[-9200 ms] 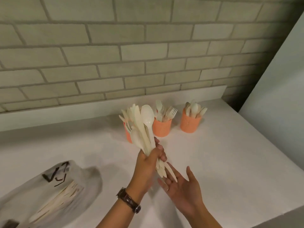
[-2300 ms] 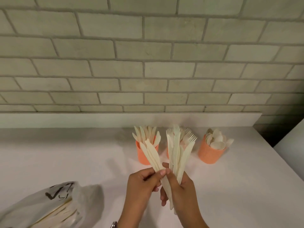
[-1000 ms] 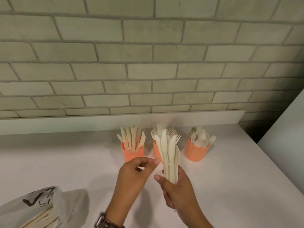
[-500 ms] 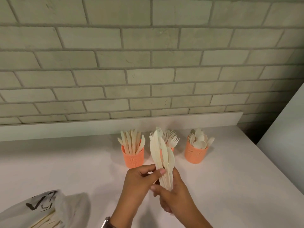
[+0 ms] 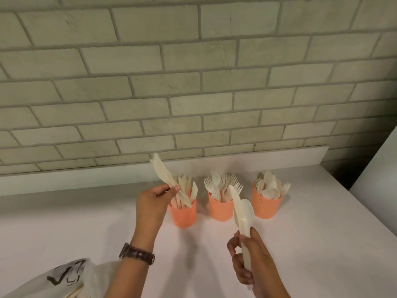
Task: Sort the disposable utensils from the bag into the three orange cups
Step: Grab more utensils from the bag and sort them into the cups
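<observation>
Parting | left hand [image 5: 153,200] took knives [image 5: 163,175] | right hand [image 5: 252,262] keeps spoon [image 5: 247,211]

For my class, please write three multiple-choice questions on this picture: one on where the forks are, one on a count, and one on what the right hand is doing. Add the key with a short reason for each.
1. Which of the orange plastic cups holds the pale disposable forks?
A. left
B. middle
C. right

2. How many orange cups stand on the white counter?
A. two
B. four
C. three

3. What is in the grip of the right hand?
A. a pale knife and a pale spoon
B. only a fork
C. nothing

Key:
1 B: the tines stick up out of the middle cup.
2 C: three cups stand in a row near the wall.
3 A: the fingers curl round both handles.
</observation>
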A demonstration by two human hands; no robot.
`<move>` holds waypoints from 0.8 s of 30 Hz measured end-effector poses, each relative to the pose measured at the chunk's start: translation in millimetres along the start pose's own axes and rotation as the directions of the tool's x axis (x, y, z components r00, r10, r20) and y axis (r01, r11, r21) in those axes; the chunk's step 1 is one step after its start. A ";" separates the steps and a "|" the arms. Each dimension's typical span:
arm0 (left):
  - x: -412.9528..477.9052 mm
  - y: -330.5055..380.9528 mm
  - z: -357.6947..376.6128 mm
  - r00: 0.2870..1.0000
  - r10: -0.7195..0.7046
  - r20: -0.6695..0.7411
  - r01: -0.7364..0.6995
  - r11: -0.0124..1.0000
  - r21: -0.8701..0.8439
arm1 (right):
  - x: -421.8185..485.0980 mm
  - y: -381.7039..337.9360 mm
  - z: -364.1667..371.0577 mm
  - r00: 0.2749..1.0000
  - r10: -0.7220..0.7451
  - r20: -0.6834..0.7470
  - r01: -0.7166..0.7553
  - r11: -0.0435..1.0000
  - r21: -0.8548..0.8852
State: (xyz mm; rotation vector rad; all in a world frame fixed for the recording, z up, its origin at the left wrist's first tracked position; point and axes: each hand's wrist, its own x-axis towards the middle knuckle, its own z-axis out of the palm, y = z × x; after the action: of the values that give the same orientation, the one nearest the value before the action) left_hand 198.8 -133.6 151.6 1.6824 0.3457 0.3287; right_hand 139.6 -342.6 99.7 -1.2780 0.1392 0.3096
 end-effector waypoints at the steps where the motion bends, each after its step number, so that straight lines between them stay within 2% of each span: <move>1: 10.8 -5.0 0.4 0.999 0.023 -0.029 -0.021 0.999 0.047 | 1.0 -0.1 -0.7 1.000 -0.010 -0.005 0.010 1.000 0.000; 5: 39.9 -33.7 11.0 0.995 0.070 -0.072 -0.053 0.975 0.216 | 4.0 1.4 -1.9 0.998 -0.061 -0.032 0.061 0.998 -0.012; 8: 43.8 -63.8 19.5 1.000 -0.001 -0.027 0.013 0.892 0.451 | 5.5 2.7 -1.8 0.995 -0.086 -0.056 0.083 0.995 -0.057; 10: 40.6 -74.7 20.1 0.999 -0.025 -0.021 0.032 0.869 0.493 | 5.4 1.9 -1.1 0.994 -0.097 -0.044 0.093 0.992 -0.087; 14: 18.7 -59.2 16.8 0.994 0.059 -0.090 -0.019 0.918 0.396 | 5.5 -1.4 1.4 0.998 -0.056 -0.040 0.054 0.997 -0.057; 16: -5.0 -44.9 18.0 0.995 0.067 -0.075 -0.043 0.955 0.293 | 5.1 -2.2 3.8 0.998 -0.043 -0.036 0.042 0.998 -0.036; 18: -34.2 -31.0 22.2 0.998 0.014 0.059 -0.023 0.988 0.152 | 3.8 -1.8 6.8 0.998 -0.043 -0.035 0.042 0.999 -0.034; 21: -73.2 -16.1 31.6 0.952 -0.090 0.291 0.089 0.996 0.018 | 0.1 0.1 11.2 0.999 -0.026 -0.019 0.026 1.000 -0.013; 24: -93.4 -12.7 37.8 0.949 -0.097 0.300 0.113 0.993 -0.038 | -4.1 1.4 15.8 0.999 -0.022 0.036 0.024 0.998 -0.059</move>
State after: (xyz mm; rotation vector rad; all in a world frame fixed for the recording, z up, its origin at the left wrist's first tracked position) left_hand 128.5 -204.2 132.2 1.6242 0.1984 0.0025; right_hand 134.2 -327.8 104.0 -1.3315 0.0858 0.3182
